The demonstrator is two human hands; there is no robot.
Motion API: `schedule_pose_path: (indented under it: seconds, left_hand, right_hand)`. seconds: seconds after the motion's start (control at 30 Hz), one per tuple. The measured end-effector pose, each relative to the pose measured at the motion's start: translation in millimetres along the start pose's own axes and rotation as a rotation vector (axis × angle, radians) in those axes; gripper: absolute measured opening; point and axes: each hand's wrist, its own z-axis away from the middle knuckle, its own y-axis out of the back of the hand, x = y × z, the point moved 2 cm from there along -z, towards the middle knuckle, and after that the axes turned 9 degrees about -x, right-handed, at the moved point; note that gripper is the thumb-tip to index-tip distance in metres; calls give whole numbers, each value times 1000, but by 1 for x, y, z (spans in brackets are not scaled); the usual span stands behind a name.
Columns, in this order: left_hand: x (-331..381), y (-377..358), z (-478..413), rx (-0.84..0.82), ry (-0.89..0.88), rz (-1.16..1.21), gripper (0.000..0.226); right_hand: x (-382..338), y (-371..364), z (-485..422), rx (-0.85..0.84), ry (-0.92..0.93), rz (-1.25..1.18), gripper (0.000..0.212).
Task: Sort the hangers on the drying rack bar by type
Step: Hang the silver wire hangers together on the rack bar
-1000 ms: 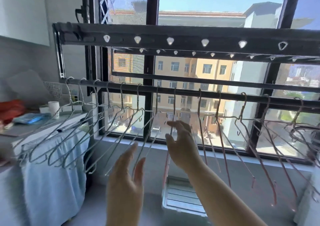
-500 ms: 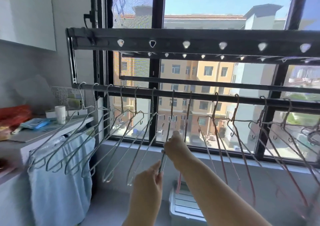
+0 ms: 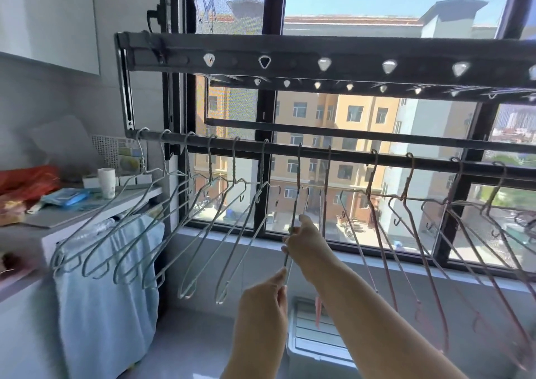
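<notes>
I am pinching the lower wire of a silver hanger between my left hand's fingertips, and my right hand is gripping it higher up. It is hanging mid-bar, with the other silver hangers toward the bar's left end and the pink hangers toward its right.

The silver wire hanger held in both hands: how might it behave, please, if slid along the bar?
The hanger is thin wire, so probably light and slightly springy. Its hook merely rests over the bar, so it should slide easily yet swing.
</notes>
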Motion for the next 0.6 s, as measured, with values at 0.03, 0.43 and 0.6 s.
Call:
schedule_pose_path:
  seconds: [0.03,0.43,0.6]
  left_hand:
    - [0,-1,0,-1,-6,-3,35]
    - [-3,-7,0,40,-52,32,32]
    - [-7,-7,0,72,-60,59,31]
  right_hand:
    - [-1,1,3,-9,10,3,60]
    - [-4,0,4,-21,17,-25,67]
    - [-6,-2,4,-34,11,-63,68]
